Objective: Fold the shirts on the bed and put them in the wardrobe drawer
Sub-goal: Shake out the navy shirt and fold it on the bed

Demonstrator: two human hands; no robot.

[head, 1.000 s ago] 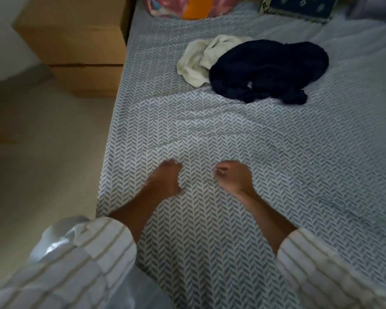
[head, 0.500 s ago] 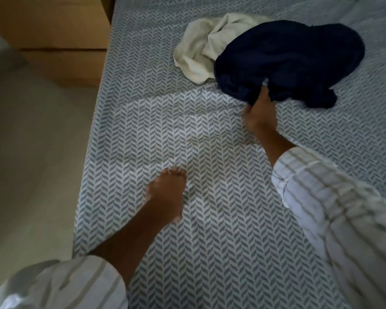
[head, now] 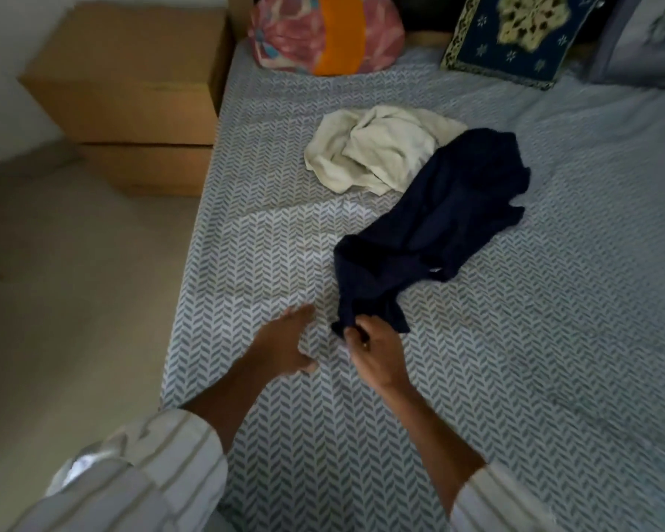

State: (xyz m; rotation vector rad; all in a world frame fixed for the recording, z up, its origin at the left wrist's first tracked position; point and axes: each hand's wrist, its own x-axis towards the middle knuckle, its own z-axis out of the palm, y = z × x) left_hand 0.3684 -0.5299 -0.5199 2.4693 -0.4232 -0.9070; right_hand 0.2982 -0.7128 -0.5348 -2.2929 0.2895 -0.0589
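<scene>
Two cardboard boxes (head: 131, 97) stacked on the floor (head: 66, 320) at upper left, hard against the side of the mattress near its head end. Top box overhangs the lower one toward the left. Pink patterned pillow (head: 325, 30) with an orange band across its middle at the head end. Right of it, a dark blue cushion (head: 515, 36) with a pale floral motif and patterned border, leaning tilted. Grey fabric at far right edge, too blurred to identify. Floor plain beige.
</scene>
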